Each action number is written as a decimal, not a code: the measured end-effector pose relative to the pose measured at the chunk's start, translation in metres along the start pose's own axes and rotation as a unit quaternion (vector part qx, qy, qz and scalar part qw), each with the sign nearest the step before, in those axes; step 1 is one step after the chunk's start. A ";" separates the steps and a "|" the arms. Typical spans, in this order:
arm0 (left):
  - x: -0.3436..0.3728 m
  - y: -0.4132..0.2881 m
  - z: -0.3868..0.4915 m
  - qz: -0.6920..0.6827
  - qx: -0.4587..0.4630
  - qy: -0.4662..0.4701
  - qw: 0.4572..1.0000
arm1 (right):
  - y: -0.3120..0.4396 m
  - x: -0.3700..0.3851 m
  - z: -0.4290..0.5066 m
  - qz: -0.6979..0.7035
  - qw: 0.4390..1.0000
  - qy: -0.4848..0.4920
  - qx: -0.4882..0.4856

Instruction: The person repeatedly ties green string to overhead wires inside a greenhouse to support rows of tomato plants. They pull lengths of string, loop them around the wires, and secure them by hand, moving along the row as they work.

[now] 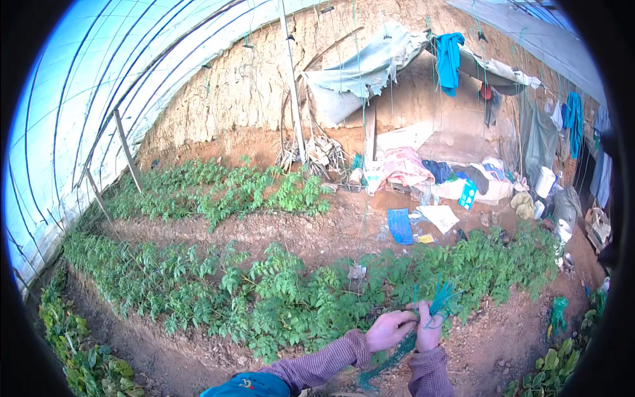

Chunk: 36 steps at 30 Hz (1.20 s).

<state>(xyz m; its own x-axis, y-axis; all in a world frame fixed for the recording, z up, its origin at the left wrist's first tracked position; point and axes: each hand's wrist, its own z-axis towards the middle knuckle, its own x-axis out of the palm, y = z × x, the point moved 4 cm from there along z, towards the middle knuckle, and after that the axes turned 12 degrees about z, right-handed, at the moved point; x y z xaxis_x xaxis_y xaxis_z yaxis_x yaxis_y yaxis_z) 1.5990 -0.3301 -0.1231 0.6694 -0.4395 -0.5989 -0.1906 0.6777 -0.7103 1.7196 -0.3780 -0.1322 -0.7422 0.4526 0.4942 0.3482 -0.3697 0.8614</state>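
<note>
A bundle of green plastic twine stands up from the fist of my right hand, which is closed around it. Its long tail of strands hangs below the hands, down and to the left. My left hand is right beside the right one, with thumb and fingertips pinched together near the bundle. Whether a strand lies between those fingertips is too small to tell. Both hands are above the near edge of a row of leafy green plants.
Another plant row grows farther back. A slanting white pole rises near an earthen wall. Bedding lies piled under a torn sheet. A blue cloth is on the soil. Green netting lies at the right. Thin strings hang from above.
</note>
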 end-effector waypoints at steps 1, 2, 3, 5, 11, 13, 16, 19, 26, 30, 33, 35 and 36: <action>-0.001 0.006 0.001 -0.054 -0.039 0.011 0.998 | -0.004 0.003 0.006 0.019 1.000 0.003 0.013; -0.006 0.014 0.006 -0.044 -0.043 -0.005 0.998 | -0.007 0.011 0.014 0.023 1.000 0.018 0.006; -0.010 0.022 0.011 -0.034 -0.047 -0.014 0.998 | -0.012 0.017 0.021 0.029 0.999 0.027 -0.001; -0.023 0.034 0.012 -0.045 -0.056 -0.041 0.997 | -0.022 0.036 0.028 0.026 0.998 0.049 -0.005; -0.059 0.059 0.032 -0.051 -0.058 -0.039 0.996 | -0.043 0.078 0.056 0.002 0.995 0.084 -0.049; -0.066 0.070 0.042 -0.036 -0.070 -0.015 0.997 | -0.045 0.084 0.072 0.023 0.997 0.043 -0.068; -0.073 0.080 0.051 -0.049 -0.047 0.009 0.998 | -0.039 0.084 0.090 0.050 0.995 -0.042 -0.069; -0.092 0.087 0.056 -0.012 -0.051 0.095 0.994 | -0.028 0.086 0.109 0.117 0.988 -0.101 0.007; -0.251 0.030 0.130 0.149 0.133 -0.148 0.969 | -0.005 0.085 0.149 0.271 0.961 -0.050 -0.025; -0.413 -0.102 0.239 0.272 0.254 -0.477 0.796 | 0.008 0.089 0.148 0.289 0.957 -0.027 -0.018; -0.510 -0.189 0.309 0.413 0.138 -0.584 0.685 | 0.007 0.110 0.145 0.279 0.960 0.015 -0.008; -0.535 -0.228 0.340 0.460 -0.020 -0.498 0.735 | 0.013 0.117 0.144 0.223 0.974 0.022 -0.037; -0.539 -0.234 0.356 0.461 -0.046 -0.467 0.753 | 0.014 0.115 0.148 0.210 0.974 0.005 -0.087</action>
<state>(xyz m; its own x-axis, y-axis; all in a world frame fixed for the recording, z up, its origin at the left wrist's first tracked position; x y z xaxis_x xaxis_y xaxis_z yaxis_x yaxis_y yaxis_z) 1.5385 -0.0425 0.4977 0.4263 0.8291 -0.3617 -0.9041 0.3778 -0.1996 1.7242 -0.2113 -0.0461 -0.5605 0.2241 0.7972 0.5215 -0.6524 0.5500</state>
